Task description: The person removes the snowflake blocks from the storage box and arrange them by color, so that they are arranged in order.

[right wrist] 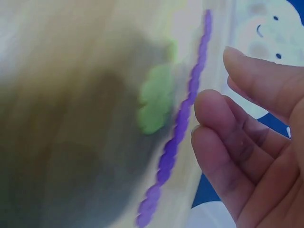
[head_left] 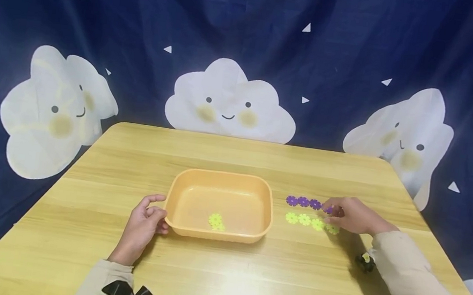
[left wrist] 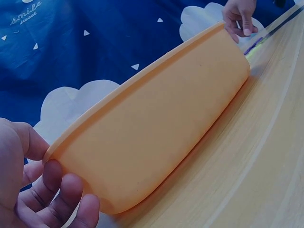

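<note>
My left hand (head_left: 142, 227) holds an orange plastic basin (head_left: 217, 236) by its left end. In the left wrist view, its thumb and fingers (left wrist: 71, 190) are at the basin's rim and outer wall. A few yellow-green flower-shaped plastic discs (head_left: 216, 221) lie inside, near the front wall. To the basin's right, my right hand (head_left: 353, 215) hovers over a row of purple flower-shaped discs (head_left: 303, 202) and a yellow-green row (head_left: 304, 219) nearer me. It partly covers both rows' right ends in the head view. The right wrist view shows thumb and fingertips apart, with nothing between them.
The basin and disc rows share a light wooden table (head_left: 222, 272). Behind its far edge hangs a dark blue curtain (head_left: 147, 6) printed with white clouds. Black camera mounts sit on the left wrist (head_left: 128, 293) and right wrist (head_left: 365, 263).
</note>
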`<action>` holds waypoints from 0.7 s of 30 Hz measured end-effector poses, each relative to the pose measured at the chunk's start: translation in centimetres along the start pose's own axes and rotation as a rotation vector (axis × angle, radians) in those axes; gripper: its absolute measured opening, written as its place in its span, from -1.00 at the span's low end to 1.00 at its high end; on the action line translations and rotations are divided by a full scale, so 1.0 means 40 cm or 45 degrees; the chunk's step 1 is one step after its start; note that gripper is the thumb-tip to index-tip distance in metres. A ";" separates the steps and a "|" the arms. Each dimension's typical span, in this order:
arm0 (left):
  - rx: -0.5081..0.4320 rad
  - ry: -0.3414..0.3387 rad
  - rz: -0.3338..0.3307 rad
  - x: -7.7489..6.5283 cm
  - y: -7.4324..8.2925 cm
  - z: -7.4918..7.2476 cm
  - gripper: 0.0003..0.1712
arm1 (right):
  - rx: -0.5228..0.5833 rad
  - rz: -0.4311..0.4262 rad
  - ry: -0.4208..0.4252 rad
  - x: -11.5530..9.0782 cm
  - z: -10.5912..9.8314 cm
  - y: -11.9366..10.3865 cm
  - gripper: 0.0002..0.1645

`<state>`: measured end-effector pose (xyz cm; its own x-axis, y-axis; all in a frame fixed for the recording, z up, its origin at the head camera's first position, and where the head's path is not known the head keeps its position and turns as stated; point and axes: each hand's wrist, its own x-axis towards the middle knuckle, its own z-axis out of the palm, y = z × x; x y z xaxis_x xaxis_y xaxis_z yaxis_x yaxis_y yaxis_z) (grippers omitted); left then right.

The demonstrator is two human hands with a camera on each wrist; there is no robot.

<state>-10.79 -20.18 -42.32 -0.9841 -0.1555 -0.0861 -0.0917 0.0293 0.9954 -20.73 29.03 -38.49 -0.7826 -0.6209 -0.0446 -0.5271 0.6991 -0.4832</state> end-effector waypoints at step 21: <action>0.005 -0.006 0.006 0.001 -0.001 -0.005 -0.57 | 0.767 0.120 0.116 0.179 0.021 -0.154 -0.76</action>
<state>-10.78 -20.39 -42.34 -0.9852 -0.1505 -0.0818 -0.0878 0.0341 0.9956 -22.82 19.96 -36.55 -0.8560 -0.5146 -0.0491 -0.1954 0.4100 -0.8909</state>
